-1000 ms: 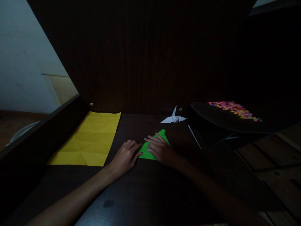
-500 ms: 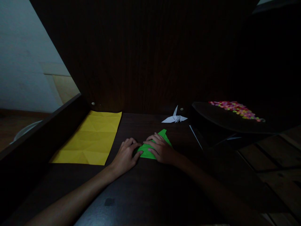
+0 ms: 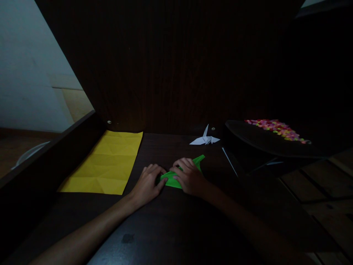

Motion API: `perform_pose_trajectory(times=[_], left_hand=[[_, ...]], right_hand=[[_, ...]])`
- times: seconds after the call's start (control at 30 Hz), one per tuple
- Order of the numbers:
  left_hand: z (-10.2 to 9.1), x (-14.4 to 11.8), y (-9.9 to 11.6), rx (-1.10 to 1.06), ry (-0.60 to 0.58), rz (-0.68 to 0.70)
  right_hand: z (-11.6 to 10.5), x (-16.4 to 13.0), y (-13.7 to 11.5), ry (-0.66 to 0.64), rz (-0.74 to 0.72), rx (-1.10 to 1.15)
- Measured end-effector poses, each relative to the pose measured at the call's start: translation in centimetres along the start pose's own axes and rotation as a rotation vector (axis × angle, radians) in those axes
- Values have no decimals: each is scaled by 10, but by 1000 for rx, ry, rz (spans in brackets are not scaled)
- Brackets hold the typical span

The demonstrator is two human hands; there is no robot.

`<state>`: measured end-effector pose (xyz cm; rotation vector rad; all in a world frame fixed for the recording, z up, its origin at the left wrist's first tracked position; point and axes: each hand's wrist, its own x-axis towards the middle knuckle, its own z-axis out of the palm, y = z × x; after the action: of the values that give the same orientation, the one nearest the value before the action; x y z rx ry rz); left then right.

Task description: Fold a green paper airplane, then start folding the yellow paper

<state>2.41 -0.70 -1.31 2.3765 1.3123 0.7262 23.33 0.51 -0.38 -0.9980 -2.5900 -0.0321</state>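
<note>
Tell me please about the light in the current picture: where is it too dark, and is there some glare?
Head view: dim overall, the tall panel nearly black; head view: soft glare on the tabletop near the bottom edge; head view: the right forearm fades into shadow, while the green paper stays distinct.

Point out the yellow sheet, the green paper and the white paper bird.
Yellow sheet (image 3: 103,162), head view: creased middle.
Green paper (image 3: 173,182), head view: uncovered lower part.
White paper bird (image 3: 205,140), head view: body.
</note>
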Motion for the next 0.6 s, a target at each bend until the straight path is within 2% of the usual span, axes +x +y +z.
perform_pose_trajectory(times=[0.23,0.37,0.6], left_hand=[[3,-1,-2,41,16,171],[0,-2,-2,176,26,292],[-8,-3,1,324,-62,427]], right_hand=[[-5,-3,-7,-118,-109,-173],[-7,-7,-12,-134,-95,-203],[-9,-13,-21,-156,-33,-208]])
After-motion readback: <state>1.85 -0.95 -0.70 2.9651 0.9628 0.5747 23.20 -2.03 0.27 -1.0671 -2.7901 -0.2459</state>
